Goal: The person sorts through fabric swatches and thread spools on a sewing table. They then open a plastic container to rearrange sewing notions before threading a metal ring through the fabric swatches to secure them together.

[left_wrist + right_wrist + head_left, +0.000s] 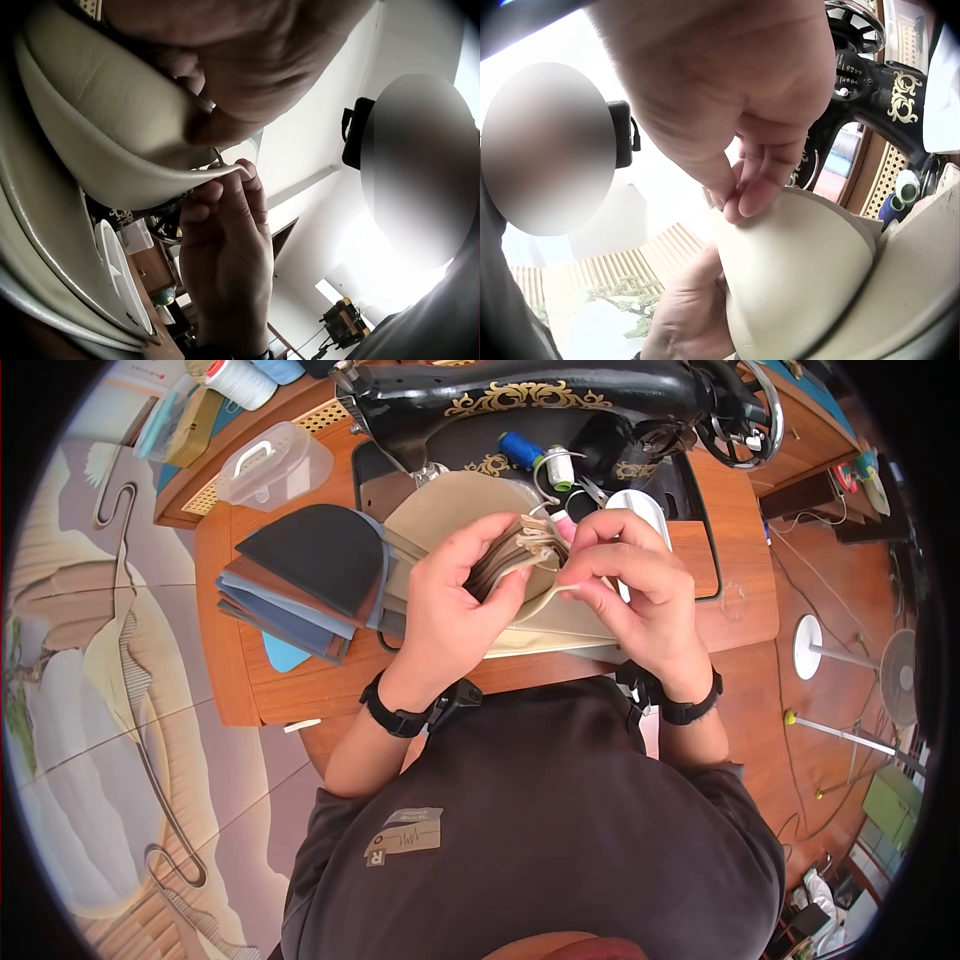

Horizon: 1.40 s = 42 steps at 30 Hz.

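My left hand (455, 605) grips a beige leather-like piece (795, 262), its layers bunched in tight brownish folds (490, 568) between thumb and fingers. With thumb and fingertips my right hand (640, 585) pinches the piece's edge, drawn out toward the right. In the left wrist view that edge curves across to the right fingertips, and a thin metal bit (218, 156) shows beside it. More beige panels (455, 505) with rounded ends lie beneath and behind both hands. Left of them is a stack of rounded panels, with a black panel (315, 555) on top and blue panels (290, 605) below.
A black sewing machine (530, 400) stands at the table's back. Blue thread (520, 450), a white spool (560, 467), scissors (594, 492) and a white tray (640, 510) lie before it. At the back left sits a clear plastic box (275, 465). The wooden table (235, 660) ends near my body.
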### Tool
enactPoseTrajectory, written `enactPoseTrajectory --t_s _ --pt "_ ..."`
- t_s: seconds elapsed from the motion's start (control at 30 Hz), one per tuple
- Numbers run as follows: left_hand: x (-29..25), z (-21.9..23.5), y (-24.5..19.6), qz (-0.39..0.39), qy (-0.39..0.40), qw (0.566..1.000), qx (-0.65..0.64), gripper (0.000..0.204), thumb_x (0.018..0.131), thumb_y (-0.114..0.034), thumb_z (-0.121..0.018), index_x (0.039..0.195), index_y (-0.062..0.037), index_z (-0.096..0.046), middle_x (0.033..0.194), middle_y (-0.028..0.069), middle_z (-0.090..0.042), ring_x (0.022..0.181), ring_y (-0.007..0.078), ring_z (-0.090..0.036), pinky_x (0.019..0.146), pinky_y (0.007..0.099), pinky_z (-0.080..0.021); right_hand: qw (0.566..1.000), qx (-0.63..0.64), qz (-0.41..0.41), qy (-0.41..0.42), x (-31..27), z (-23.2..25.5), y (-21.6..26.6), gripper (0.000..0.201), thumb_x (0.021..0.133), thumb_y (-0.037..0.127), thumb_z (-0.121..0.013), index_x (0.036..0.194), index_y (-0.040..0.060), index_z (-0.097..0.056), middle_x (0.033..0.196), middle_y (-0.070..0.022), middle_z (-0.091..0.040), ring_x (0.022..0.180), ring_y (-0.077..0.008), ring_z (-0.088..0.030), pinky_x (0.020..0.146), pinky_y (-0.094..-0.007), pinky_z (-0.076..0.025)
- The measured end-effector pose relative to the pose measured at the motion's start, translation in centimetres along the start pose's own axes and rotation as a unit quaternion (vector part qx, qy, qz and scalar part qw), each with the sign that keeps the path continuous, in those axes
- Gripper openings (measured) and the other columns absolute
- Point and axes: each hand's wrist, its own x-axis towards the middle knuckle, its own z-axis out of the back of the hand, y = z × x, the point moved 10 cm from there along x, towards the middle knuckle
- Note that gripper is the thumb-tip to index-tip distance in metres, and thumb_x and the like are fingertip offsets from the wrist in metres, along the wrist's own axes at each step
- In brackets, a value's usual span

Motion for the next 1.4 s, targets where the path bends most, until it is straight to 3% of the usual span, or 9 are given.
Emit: enactPoseTrajectory --t_s 0.1,0.27,0.6,0.77,0.87,0.97,1.1,1.23,1.4 --pt "-0.1 -0.3 -0.1 0.001 0.028 1.000 0.008 0.041 0.089 0.004 -0.069 0.130 0.0032 -0.062 0.119 0.0121 -0.073 0.108 0.0154 -0.069 0.094 0.0291 -0.054 0.999 0.005 0.023 0.027 -0.1 -0.1 0.1 0.015 0.086 -0.008 -0.070 0.098 0.0006 -0.072 0.110 -0.0105 -0.060 0.097 -0.0200 -0.062 0.080 -0.0294 -0.053" --pt "0.5 -0.4 -1.4 0.007 0.102 0.993 0.062 0.044 0.087 0.009 -0.065 0.131 0.0044 -0.063 0.123 0.0124 -0.072 0.113 0.0171 -0.069 0.100 0.0305 -0.053 0.987 0.149 -0.045 0.050 -0.9 -0.1 -1.9 0.012 0.091 -0.006 -0.066 0.101 -0.0002 -0.069 0.118 -0.0109 -0.057 0.104 -0.0189 -0.059 0.085 -0.0291 -0.051" --pt "0.2 -0.7 -1.9 -0.087 0.074 0.985 0.129 0.046 0.083 0.008 -0.065 0.129 0.0009 -0.067 0.121 0.0135 -0.074 0.109 0.0216 -0.072 0.095 0.0314 -0.055 0.978 0.189 -0.027 0.081 -1.1 -0.5 -2.2 0.010 0.091 -0.002 -0.067 0.100 0.0012 -0.070 0.119 -0.0108 -0.056 0.109 -0.0211 -0.057 0.095 -0.0330 -0.047" --pt "-0.1 -1.2 -2.5 -0.119 0.068 0.972 0.189 0.048 0.084 0.005 -0.067 0.131 -0.0012 -0.066 0.121 0.0137 -0.073 0.107 0.0251 -0.072 0.092 0.0324 -0.055 0.998 0.058 0.001 0.036 -0.1 -0.1 -1.1 0.010 0.088 -0.004 -0.070 0.097 0.0019 -0.073 0.111 -0.0109 -0.062 0.101 -0.0233 -0.062 0.089 -0.0334 -0.051" --pt "-0.2 -1.1 -2.2 -0.134 0.020 0.979 0.153 0.049 0.084 -0.002 -0.072 0.132 -0.0033 -0.064 0.110 0.0135 -0.073 0.097 0.0337 -0.070 0.087 0.0422 -0.054 1.000 -0.023 0.002 -0.018 0.3 0.1 0.1 0.015 0.085 -0.006 -0.073 0.098 0.0021 -0.074 0.108 -0.0109 -0.065 0.095 -0.0229 -0.066 0.082 -0.0331 -0.054" --pt "-0.4 -1.2 -3.3 -0.148 0.043 0.983 0.096 0.053 0.086 -0.005 -0.074 0.136 0.0000 -0.059 0.115 0.0169 -0.070 0.100 0.0341 -0.069 0.087 0.0415 -0.054 0.996 -0.076 -0.001 -0.047 0.2 0.2 0.8 0.019 0.084 -0.009 -0.072 0.099 0.0021 -0.074 0.109 -0.0111 -0.066 0.091 -0.0214 -0.068 0.078 -0.0319 -0.056" --pt "-0.5 -1.6 -2.6 -0.118 0.051 0.979 0.156 0.056 0.089 -0.006 -0.074 0.141 0.0032 -0.054 0.127 0.0193 -0.067 0.111 0.0305 -0.067 0.094 0.0373 -0.052 0.995 -0.011 -0.038 -0.092 -0.1 0.2 0.1 0.018 0.083 -0.008 -0.073 0.098 0.0015 -0.072 0.109 -0.0116 -0.065 0.089 -0.0204 -0.068 0.078 -0.0308 -0.056" --pt "-0.5 -1.3 -0.2 -0.049 0.048 0.995 0.066 0.055 0.092 -0.003 -0.071 0.143 0.0048 -0.052 0.134 0.0168 -0.065 0.120 0.0212 -0.065 0.102 0.0318 -0.049 0.990 -0.001 -0.059 -0.130 -0.7 0.5 -0.7 0.019 0.081 -0.007 -0.075 0.097 0.0010 -0.070 0.106 -0.0123 -0.065 0.086 -0.0195 -0.068 0.078 -0.0306 -0.055" --pt "-0.3 -1.0 -1.7 -0.079 0.044 0.993 0.081 0.050 0.096 -0.003 -0.067 0.142 0.0049 -0.053 0.133 0.0148 -0.066 0.118 0.0186 -0.064 0.102 0.0307 -0.049 0.993 -0.089 -0.032 -0.072 -0.8 -0.7 0.5 0.020 0.080 -0.006 -0.076 0.097 0.0022 -0.069 0.103 -0.0116 -0.065 0.087 -0.0219 -0.068 0.079 -0.0333 -0.056"
